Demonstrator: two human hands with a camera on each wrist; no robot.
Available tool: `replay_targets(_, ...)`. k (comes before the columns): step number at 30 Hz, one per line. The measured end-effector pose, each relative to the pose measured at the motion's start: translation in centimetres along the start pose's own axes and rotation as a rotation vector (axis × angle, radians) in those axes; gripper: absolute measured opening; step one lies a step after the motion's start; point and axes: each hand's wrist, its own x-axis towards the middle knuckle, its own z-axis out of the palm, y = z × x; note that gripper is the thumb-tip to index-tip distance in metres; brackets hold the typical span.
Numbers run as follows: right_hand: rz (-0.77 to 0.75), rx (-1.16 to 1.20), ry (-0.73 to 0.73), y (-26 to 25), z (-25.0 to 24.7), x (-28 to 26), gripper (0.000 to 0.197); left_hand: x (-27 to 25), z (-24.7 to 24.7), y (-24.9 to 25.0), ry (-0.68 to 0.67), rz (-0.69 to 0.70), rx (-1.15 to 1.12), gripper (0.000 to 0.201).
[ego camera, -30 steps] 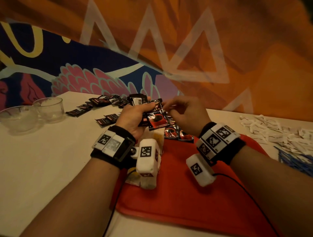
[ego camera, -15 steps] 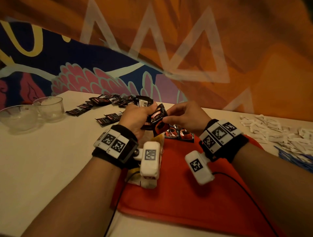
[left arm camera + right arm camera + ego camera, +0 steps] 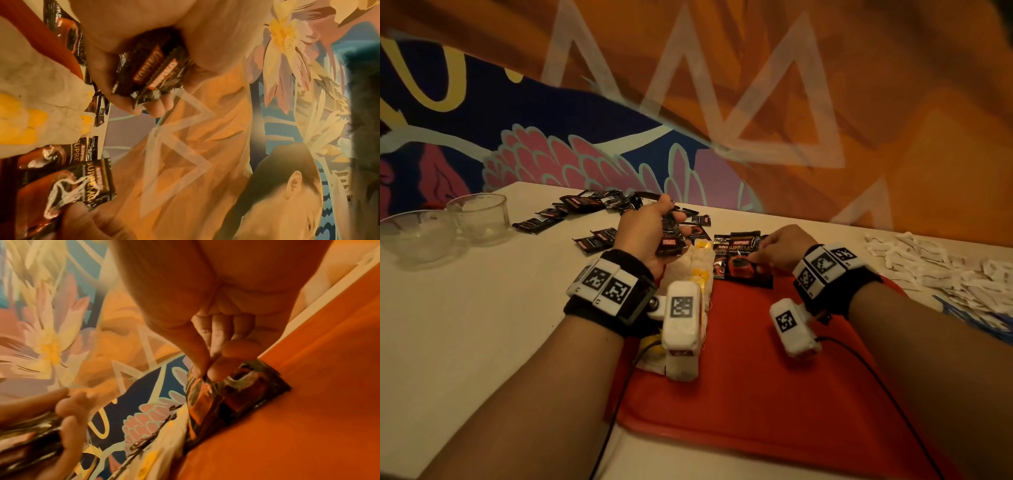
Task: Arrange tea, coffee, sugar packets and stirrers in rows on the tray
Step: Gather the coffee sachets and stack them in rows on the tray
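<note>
Head view: we pinch one glossy black-and-red coffee sachet (image 3: 746, 263) in our right hand (image 3: 782, 248), lowering it flat, edge-aligned with its neighbours, onto the red plastic tray (image 3: 756, 377); our left hand (image 3: 650, 236) clutches a spare sachet bundle (image 3: 671, 236)

Your left hand (image 3: 144, 40) grips a small stack of coffee sachets (image 3: 152, 73); your right hand's fingers (image 3: 82, 216) pinch another sachet (image 3: 61, 186) lying beside tea bags (image 3: 41, 100) at the tray's (image 3: 47, 32) far edge.
</note>
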Motion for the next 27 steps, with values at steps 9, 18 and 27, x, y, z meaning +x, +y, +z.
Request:
replay_targets(9, 0.045, -0.108, -0.058, -1.0, 1.5, 0.6, 0.024, -0.4, 0.0, 0.1, -0.007, -0.005, 0.025, 0.021)
replay_targets(18, 0.029, -0.226, 0.002, -1.3, 2.0, 0.6, 0.042, -0.6, -0.1, 0.1, -0.041, -0.032, 0.002, 0.02)
replay_targets(27, 0.01, -0.196, 0.019, -0.9, 0.9, 0.3, 0.034, -1.1, 0.0, 0.2, -0.099, -0.055, -0.036, 0.022)
